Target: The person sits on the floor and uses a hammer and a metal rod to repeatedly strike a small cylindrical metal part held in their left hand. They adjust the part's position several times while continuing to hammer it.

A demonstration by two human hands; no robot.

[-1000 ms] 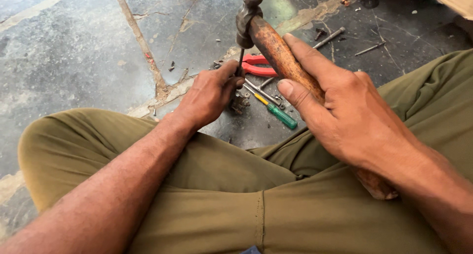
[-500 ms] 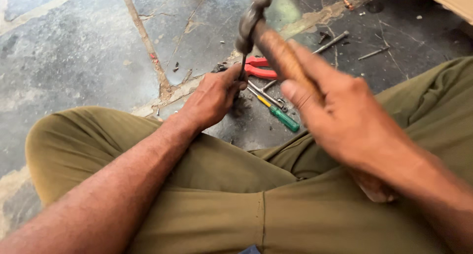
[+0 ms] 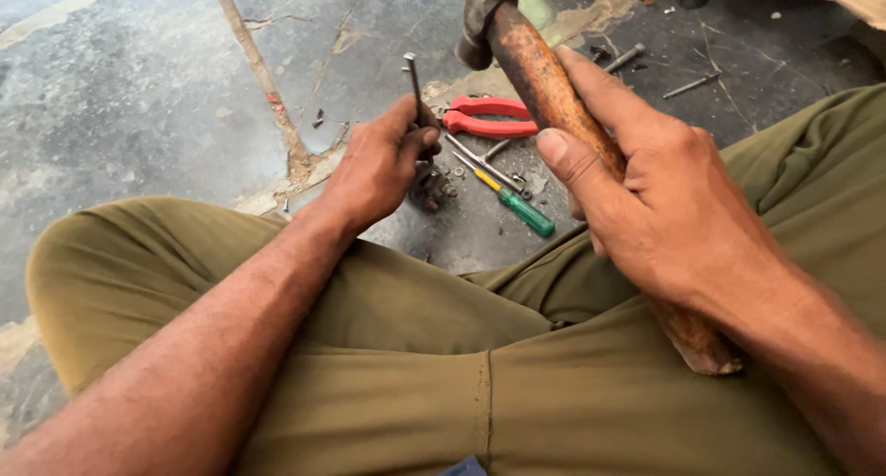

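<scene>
My right hand (image 3: 664,208) grips the rusty brown handle of a hammer (image 3: 544,79), its dark metal head raised near the top edge. My left hand (image 3: 378,167) holds a thin upright metal punch (image 3: 413,84) over a small dark metal part (image 3: 431,188) on the concrete floor. The hammer head hangs a little right of the punch's top end, apart from it.
Red-handled pliers (image 3: 487,116) and a green-and-yellow screwdriver (image 3: 517,204) lie on the floor beyond my hands, with small washers, nuts and a thin metal tool among them. Loose bolts (image 3: 688,87) lie at the far right. My olive-trousered legs (image 3: 388,347) fill the foreground.
The hammer head has risen and sits higher above the punch after a blurred swing. My left hand has stayed on the punch at the same spot.
</scene>
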